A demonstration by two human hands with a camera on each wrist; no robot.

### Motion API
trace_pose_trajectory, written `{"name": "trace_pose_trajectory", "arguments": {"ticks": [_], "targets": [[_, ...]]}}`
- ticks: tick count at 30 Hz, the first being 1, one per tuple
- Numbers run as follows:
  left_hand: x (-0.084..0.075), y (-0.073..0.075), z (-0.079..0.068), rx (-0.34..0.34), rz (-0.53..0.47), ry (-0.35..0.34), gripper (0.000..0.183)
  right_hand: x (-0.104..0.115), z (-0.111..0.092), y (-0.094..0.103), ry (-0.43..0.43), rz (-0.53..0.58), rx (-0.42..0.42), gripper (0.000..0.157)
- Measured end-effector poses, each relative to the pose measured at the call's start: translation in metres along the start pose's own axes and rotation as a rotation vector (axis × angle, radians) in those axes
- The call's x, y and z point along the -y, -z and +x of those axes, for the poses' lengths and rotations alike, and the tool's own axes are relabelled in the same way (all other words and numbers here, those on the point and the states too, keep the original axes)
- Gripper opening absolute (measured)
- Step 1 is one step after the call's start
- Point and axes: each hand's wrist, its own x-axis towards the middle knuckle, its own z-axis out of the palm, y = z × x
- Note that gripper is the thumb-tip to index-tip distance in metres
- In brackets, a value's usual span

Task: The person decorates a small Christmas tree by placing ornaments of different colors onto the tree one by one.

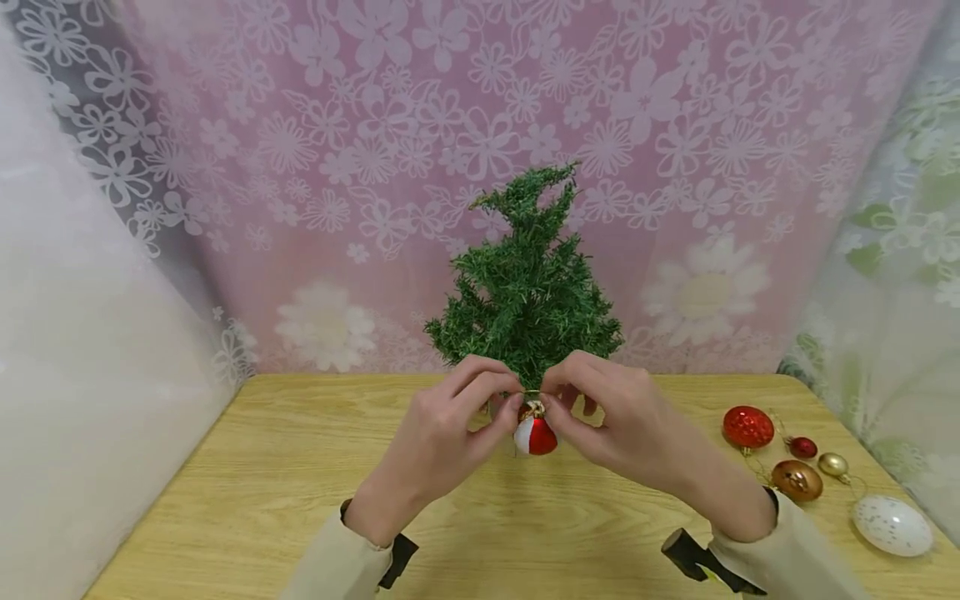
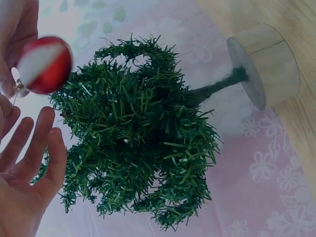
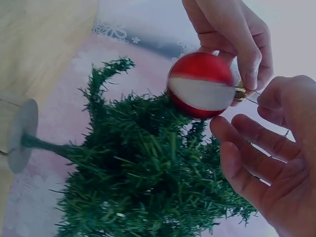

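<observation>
A red and white Christmas ball (image 1: 536, 436) with a gold cap hangs between my hands, in front of a small artificial Christmas tree (image 1: 528, 292). My left hand (image 1: 453, 425) pinches the ball's thin gold string between thumb and forefinger. From the other side my right hand (image 1: 611, 417) pinches the same string, its other fingers loosely spread in the right wrist view. The ball (image 3: 201, 85) shows its white band and gold cap there. In the left wrist view the tree's round wooden base (image 2: 271, 64) stands on the table.
At the table's right lie a shiny red ornament (image 1: 747, 427), a small dark red ball (image 1: 802, 447), a small gold ball (image 1: 833, 464), a copper ball (image 1: 797, 481) and a white speckled ornament (image 1: 892, 526). A pink floral curtain (image 1: 375, 208) hangs behind the wooden table (image 1: 247, 483).
</observation>
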Motion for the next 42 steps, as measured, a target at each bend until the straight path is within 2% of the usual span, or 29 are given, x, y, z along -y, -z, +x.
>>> {"name": "trace_pose_trajectory", "arguments": {"ticks": [3, 7, 11, 15, 18, 26, 32, 42], "targets": [[0.001, 0.001, 0.003, 0.010, -0.065, 0.054, 0.007, -0.003, 0.007, 0.003, 0.015, -0.009, 0.005, 0.024], [0.007, 0.005, 0.011, 0.007, -0.121, 0.116, 0.010, -0.008, 0.016, 0.007, -0.013, -0.022, 0.023, 0.004], [0.014, 0.009, 0.020, -0.027, -0.143, 0.144, 0.009, -0.012, 0.027, 0.008, -0.053, -0.042, 0.040, 0.014], [0.019, 0.011, 0.029, -0.066, -0.153, 0.159, 0.009, -0.016, 0.039, 0.008, -0.079, -0.043, 0.031, 0.015], [0.023, 0.012, 0.036, -0.086, -0.157, 0.201, 0.010, -0.019, 0.047, 0.008, -0.118, -0.041, 0.019, 0.012], [0.027, 0.010, 0.048, -0.105, -0.137, 0.397, 0.012, -0.027, 0.062, 0.003, -0.264, -0.073, 0.004, 0.004], [0.031, 0.007, 0.058, -0.109, -0.198, 0.567, 0.014, -0.032, 0.070, 0.002, -0.362, -0.092, -0.015, 0.005], [0.032, 0.003, 0.065, -0.076, -0.158, 0.703, 0.017, -0.032, 0.078, 0.000, -0.509, -0.139, 0.028, 0.011]]}}
